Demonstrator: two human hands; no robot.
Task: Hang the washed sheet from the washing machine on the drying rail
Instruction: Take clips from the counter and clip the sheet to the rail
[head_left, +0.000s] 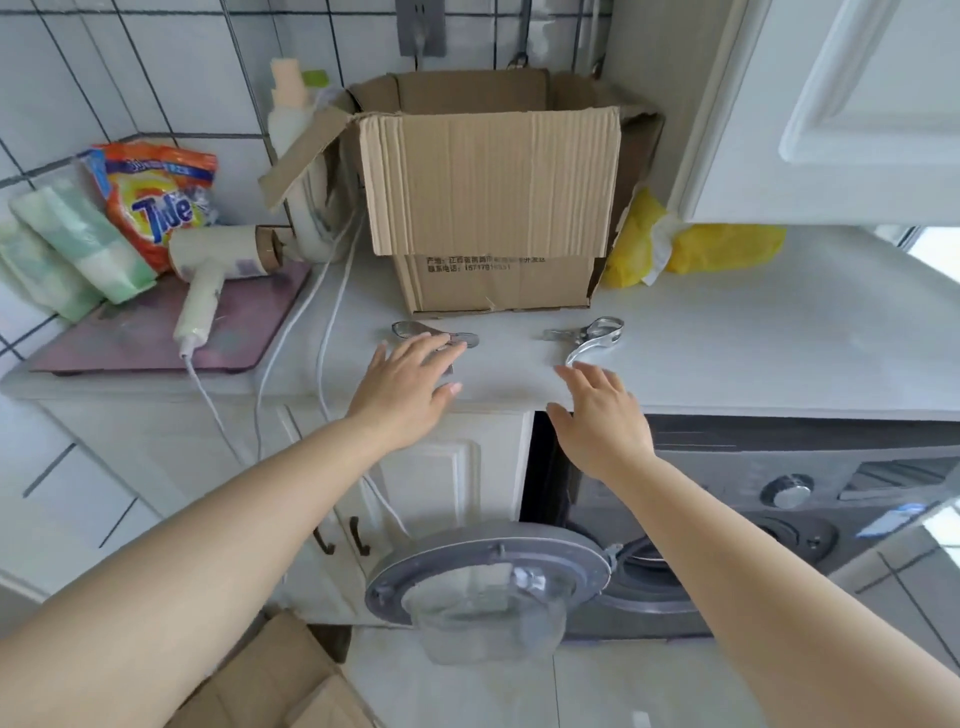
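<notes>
The grey washing machine (769, 509) sits under the white countertop (727, 353), and its round door (488, 587) hangs wide open. No sheet shows in the dark drum opening (639, 558). Two metal clips lie on the counter: the left clip (415, 330) and the right clip (592, 335). My left hand (408, 379) stretches out with straight fingers, its fingertips over the left clip. Just short of the right clip, my right hand (597, 410) reaches over the counter edge with relaxed, spread fingers. Neither hand holds anything. No drying rail is in view.
An open cardboard box (493, 208) stands at the back of the counter, a yellow bag (701, 244) to its right. A hair dryer (218, 270) with trailing cords, a Tide bag (156, 202) and wrapped rolls lie left. Flattened cardboard (280, 680) lies on the floor.
</notes>
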